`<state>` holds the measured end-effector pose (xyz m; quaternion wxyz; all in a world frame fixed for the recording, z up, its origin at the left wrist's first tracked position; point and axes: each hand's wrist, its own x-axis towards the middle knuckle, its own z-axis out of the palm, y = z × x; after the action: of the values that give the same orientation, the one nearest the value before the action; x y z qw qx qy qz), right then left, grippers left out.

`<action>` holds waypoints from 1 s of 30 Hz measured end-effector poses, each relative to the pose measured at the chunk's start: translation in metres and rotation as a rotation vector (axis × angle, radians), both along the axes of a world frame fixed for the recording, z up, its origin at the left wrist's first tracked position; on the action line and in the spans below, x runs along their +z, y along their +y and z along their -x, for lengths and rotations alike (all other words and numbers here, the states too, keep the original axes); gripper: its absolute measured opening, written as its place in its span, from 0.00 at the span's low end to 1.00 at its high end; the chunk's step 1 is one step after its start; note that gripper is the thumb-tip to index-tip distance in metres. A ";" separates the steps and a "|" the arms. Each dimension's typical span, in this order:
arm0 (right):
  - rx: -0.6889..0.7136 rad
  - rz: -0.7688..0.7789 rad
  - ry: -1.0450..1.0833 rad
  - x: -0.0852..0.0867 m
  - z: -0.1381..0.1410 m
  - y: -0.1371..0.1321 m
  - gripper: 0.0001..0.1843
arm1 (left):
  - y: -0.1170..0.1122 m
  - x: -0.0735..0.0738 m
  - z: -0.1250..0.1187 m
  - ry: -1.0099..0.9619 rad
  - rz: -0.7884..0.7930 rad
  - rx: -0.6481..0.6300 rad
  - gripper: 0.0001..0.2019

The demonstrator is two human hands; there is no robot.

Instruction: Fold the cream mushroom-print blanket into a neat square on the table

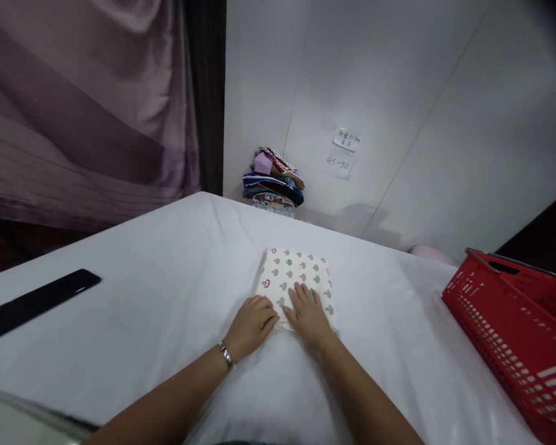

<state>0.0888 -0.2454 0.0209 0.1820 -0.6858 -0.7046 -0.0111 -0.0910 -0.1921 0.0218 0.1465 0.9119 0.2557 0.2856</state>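
A folded cream cloth [301, 266] printed with mushrooms lies on the white-covered table, near its middle. At its near left corner is my left hand [252, 322], fingers curled together on the cloth's edge; the fingertips are partly hidden. My right hand [308, 314] rests on top of the near part of the cloth, palm down, with its fingers stretched out and the thumb apart. A metal bracelet or watch band [227, 356] circles my left wrist.
A stack of folded fabrics [273, 185] stands by the wall behind the table. To the right is a red plastic basket [505, 327]. A long black object [37, 303] lies at the left. Paper notes [343, 154] hang on the wall, and a purple curtain [88, 111] hangs at far left.
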 end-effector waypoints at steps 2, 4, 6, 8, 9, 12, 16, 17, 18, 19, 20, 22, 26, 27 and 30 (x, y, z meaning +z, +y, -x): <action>-0.011 0.040 -0.011 -0.011 0.000 -0.001 0.26 | 0.005 0.007 -0.001 0.001 0.047 0.002 0.12; -0.019 0.049 -0.009 -0.016 0.001 -0.003 0.26 | 0.016 0.016 -0.007 -0.018 0.068 0.016 0.12; -0.026 0.069 0.007 -0.015 0.002 -0.003 0.26 | 0.030 0.025 -0.018 -0.047 0.035 0.045 0.11; -0.030 0.123 0.044 -0.009 0.000 0.000 0.27 | 0.046 0.029 -0.033 -0.020 -0.013 0.091 0.12; -0.029 0.158 0.071 -0.005 -0.002 0.004 0.27 | 0.054 0.027 -0.040 0.029 -0.018 0.119 0.14; -0.073 0.174 0.134 0.004 -0.018 0.019 0.28 | 0.070 0.011 -0.057 0.222 0.065 0.203 0.21; -0.221 0.051 0.103 0.000 -0.050 0.036 0.30 | 0.075 -0.012 -0.060 0.287 0.105 0.211 0.24; -0.240 0.049 0.098 -0.005 -0.057 0.038 0.30 | 0.074 -0.014 -0.059 0.280 0.098 0.206 0.24; -0.253 0.048 0.096 -0.011 -0.061 0.038 0.29 | 0.074 -0.014 -0.058 0.274 0.096 0.202 0.23; -0.258 0.044 0.095 -0.017 -0.065 0.038 0.29 | 0.073 -0.014 -0.057 0.271 0.097 0.197 0.23; -0.256 0.033 0.093 -0.022 -0.066 0.037 0.28 | 0.073 -0.013 -0.056 0.267 0.101 0.193 0.23; -0.252 0.005 0.083 -0.028 -0.066 0.036 0.27 | 0.074 -0.011 -0.056 0.259 0.117 0.189 0.22; -0.249 -0.004 0.096 -0.030 -0.067 0.037 0.27 | 0.080 -0.010 -0.056 0.210 0.178 0.160 0.24; -0.254 -0.016 0.119 -0.030 -0.070 0.038 0.27 | 0.083 -0.012 -0.056 0.171 0.186 0.182 0.24; -0.337 -0.105 0.272 -0.034 -0.084 0.039 0.28 | 0.094 -0.016 -0.054 0.027 0.197 0.348 0.25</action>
<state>0.1726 -0.2062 -0.0126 0.3062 -0.7785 -0.5477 0.0145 -0.0368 -0.0984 0.0054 0.1802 0.8390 0.4380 0.2678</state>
